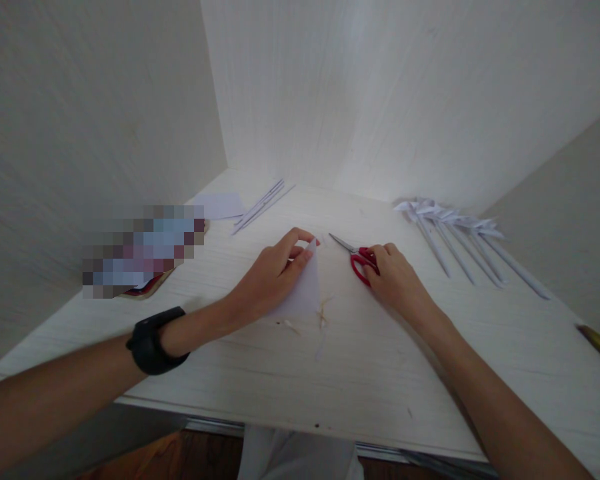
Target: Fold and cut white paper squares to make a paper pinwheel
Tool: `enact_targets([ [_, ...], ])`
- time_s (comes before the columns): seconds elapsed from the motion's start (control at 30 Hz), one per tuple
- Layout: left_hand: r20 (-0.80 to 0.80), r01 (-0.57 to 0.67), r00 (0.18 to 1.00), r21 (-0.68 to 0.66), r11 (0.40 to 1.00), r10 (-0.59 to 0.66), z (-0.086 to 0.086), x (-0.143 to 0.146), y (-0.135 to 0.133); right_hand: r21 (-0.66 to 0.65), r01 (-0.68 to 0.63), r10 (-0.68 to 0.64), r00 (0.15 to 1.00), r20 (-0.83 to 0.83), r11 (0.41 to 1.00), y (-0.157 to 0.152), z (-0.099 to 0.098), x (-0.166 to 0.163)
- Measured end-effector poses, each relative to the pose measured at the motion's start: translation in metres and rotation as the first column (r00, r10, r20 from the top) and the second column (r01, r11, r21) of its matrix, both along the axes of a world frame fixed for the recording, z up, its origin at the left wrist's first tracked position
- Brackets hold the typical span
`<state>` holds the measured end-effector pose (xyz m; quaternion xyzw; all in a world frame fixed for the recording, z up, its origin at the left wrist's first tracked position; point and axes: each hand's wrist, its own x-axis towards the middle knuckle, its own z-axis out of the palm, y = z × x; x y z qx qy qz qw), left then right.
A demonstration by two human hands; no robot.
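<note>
Between the thumb and fingers of my left hand (283, 263) is a piece of white paper (303, 293), pinched near its upper corner. The rest of the sheet slopes down toward the table, partly behind the hand. My right hand (393, 277) is closed on the red handles of a pair of scissors (357, 257). Their metal blades look closed and point up and left, a little apart from the paper. Small scraps and thin yellowish strands (323, 313) lie just below the sheet.
Thin white paper strips (263, 207) lie at the back beside a flat paper sheet (220, 205). At the left rests a blurred-out object (145, 257). Several rolled paper sticks with pleated tops (455, 230) lie at the right. White walls (350, 100) enclose the tabletop.
</note>
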<state>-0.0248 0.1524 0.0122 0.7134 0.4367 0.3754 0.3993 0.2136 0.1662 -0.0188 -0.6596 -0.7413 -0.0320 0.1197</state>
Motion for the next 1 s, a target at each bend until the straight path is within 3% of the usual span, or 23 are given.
enact_targets([
  [0.2, 0.153, 0.122, 0.983, -0.13, 0.984, -0.101, -0.007, 0.0, 0.006, 0.022, -0.034, 0.036, 0.996, -0.082, 0.999, 0.001, -0.001, -0.001],
  [0.3, 0.23, 0.155, 0.967, -0.182, 0.971, -0.111, -0.007, 0.0, 0.009, 0.065, -0.062, 0.072, 0.982, -0.174, 0.996, -0.001, 0.01, -0.009],
  [0.37, 0.25, 0.157, 0.963, -0.205, 0.966, -0.103, -0.006, 0.0, 0.009, 0.055, -0.147, 0.157, 0.955, -0.254, 0.988, -0.007, 0.02, -0.018],
  [0.43, 0.255, 0.153, 0.962, -0.212, 0.965, -0.097, -0.005, 0.001, 0.009, -0.059, -0.349, 0.292, 0.855, -0.429, 0.935, -0.014, 0.028, -0.027],
  [0.47, 0.253, 0.145, 0.963, -0.209, 0.967, -0.089, -0.004, 0.001, 0.009, -0.134, -0.484, 0.321, 0.737, -0.594, 0.865, -0.018, 0.03, -0.032],
  [0.53, 0.239, 0.111, 0.969, -0.194, 0.975, -0.063, -0.005, 0.001, 0.01, -0.217, -0.643, 0.239, 0.544, -0.804, 0.735, -0.023, 0.032, -0.039],
  [0.57, 0.233, 0.095, 0.971, -0.183, 0.978, -0.051, -0.005, 0.0, 0.011, -0.236, -0.673, 0.177, 0.484, -0.857, 0.701, -0.025, 0.031, -0.041],
  [0.7, 0.2, 0.092, 0.978, -0.174, 0.981, -0.056, -0.01, -0.002, 0.015, -0.219, -0.619, 0.077, 0.415, -0.907, 0.754, -0.021, 0.023, -0.042],
  [0.87, 0.143, 0.09, 0.988, -0.208, 0.974, -0.061, -0.014, -0.001, 0.021, -0.105, -0.465, 0.098, 0.39, -0.916, 0.879, -0.013, 0.019, -0.036],
  [1.0, 0.162, 0.166, 0.979, -0.252, 0.954, -0.127, -0.018, -0.001, 0.022, -0.025, -0.345, 0.126, 0.409, -0.904, 0.938, -0.012, 0.018, -0.035],
])
